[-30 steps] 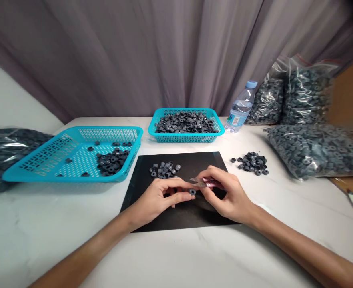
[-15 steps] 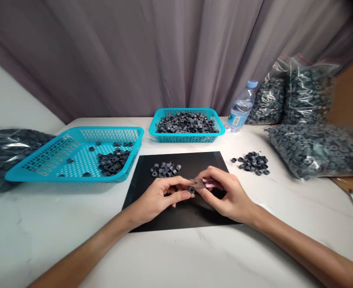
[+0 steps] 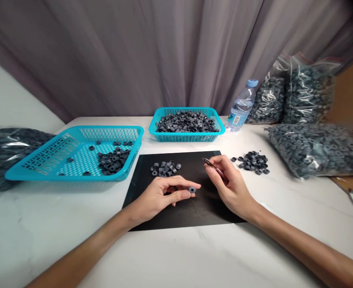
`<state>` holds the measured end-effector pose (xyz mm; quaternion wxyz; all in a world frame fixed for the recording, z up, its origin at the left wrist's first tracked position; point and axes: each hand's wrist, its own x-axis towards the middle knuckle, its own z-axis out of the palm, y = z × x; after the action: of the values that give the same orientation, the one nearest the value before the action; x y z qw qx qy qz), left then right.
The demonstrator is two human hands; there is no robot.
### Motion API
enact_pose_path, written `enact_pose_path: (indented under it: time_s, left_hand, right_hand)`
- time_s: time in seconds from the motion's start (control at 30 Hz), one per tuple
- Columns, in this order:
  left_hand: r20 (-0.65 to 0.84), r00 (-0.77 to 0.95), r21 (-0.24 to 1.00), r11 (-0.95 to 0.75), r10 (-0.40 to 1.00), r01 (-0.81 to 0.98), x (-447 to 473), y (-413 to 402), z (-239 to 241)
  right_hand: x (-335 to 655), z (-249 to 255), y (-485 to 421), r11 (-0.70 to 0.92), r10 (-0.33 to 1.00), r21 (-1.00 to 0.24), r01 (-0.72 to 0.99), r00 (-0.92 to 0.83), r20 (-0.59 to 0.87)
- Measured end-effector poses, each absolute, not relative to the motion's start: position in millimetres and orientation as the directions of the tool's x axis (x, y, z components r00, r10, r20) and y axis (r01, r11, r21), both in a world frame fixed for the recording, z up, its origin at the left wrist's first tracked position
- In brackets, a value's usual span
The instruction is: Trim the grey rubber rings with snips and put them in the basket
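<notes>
My left hand [image 3: 161, 195] pinches a small grey ring [image 3: 192, 190] between thumb and fingers, its round hole turned toward me. To the right, my right hand [image 3: 229, 186] is closed around a small pointed metal tool [image 3: 208, 161] with a dark pinkish handle; its exact kind is unclear. The tool's tip points up and left, apart from the ring. Both hands are over a black mat [image 3: 170, 218]. Just beyond my left hand, a small pile of grey rings [image 3: 166, 169] lies on the mat.
At the left stands a blue-green basket [image 3: 74, 178] holding some rings; a fuller basket [image 3: 187, 138] is at the back. Another ring pile [image 3: 253, 162] lies right of the mat. A water bottle [image 3: 241, 108] and bags of rings [image 3: 320, 150] stand further right, another bag [image 3: 11, 152] far left.
My right hand has drawn the tool away from the ring, up and to the right. My left hand keeps the ring in nearly the same place.
</notes>
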<state>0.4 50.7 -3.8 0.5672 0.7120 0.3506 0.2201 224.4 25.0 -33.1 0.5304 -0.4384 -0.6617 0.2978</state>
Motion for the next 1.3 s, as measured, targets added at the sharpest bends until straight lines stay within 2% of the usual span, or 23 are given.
enact_pose_path:
  time_s: [0.13,0.37,0.8,1.0,1.17,1.3]
  left_hand:
    - [-0.076,0.662,0.964,-0.115,0.746,0.24,1.3,51.2,-2.7]
    - [-0.065,0.669,0.966,-0.121,0.74,0.228,-1.5,52.8,-7.6]
    - [-0.052,0.673,0.97,-0.123,0.738,0.209,-1.9,52.5,-10.9]
    - [-0.05,0.675,0.967,-0.132,0.736,0.217,-2.2,52.0,-9.9]
    - [-0.037,0.678,0.98,-0.105,0.734,0.168,-1.3,53.3,-8.7]
    - [-0.027,0.673,0.988,-0.084,0.739,0.132,-1.5,54.2,-8.1]
  right_hand:
    - [225.7,-33.0,26.2,0.406,0.911,-0.867,0.288,-0.047,0.41]
    - [228.4,-31.7,22.2,0.421,0.901,-0.862,0.281,-0.234,0.364]
    - [226.6,-30.9,20.0,0.509,0.852,-0.824,0.249,-0.284,0.441]
    - [229.7,-31.3,20.1,0.656,0.751,-0.651,0.382,-0.248,0.611]
    - [232.3,-33.4,24.4,0.633,0.741,-0.566,0.529,-0.201,0.641]
    - [238.4,-36.6,28.1,0.693,0.683,-0.477,0.541,-0.281,0.674]
